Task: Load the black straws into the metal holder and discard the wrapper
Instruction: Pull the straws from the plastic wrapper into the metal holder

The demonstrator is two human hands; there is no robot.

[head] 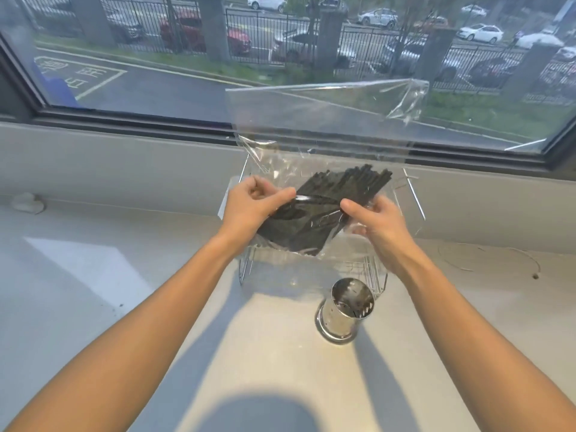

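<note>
The black straws [314,210] sit inside a clear wrapper [324,120], held up over the bench [93,275]. Both hands, left [252,204] and right [378,222], pinch it, hiding some straws. The metal holder [346,310] stands below.

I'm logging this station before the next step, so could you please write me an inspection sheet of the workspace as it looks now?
Surface: pale counter, sunlit in patches, with small dark specks on its left part.
Job's things: black straws bunched inside the clear wrapper, held up over a wire rack; metal holder upright on the counter, no black straws seen in it.
Clutter: small pale lump by the wall at left.
Hands: left hand and right hand each pinch the wrapper.
Cables: thin wire lying on the counter at right.
Surroundings: window showing a fence and parked cars.
</note>
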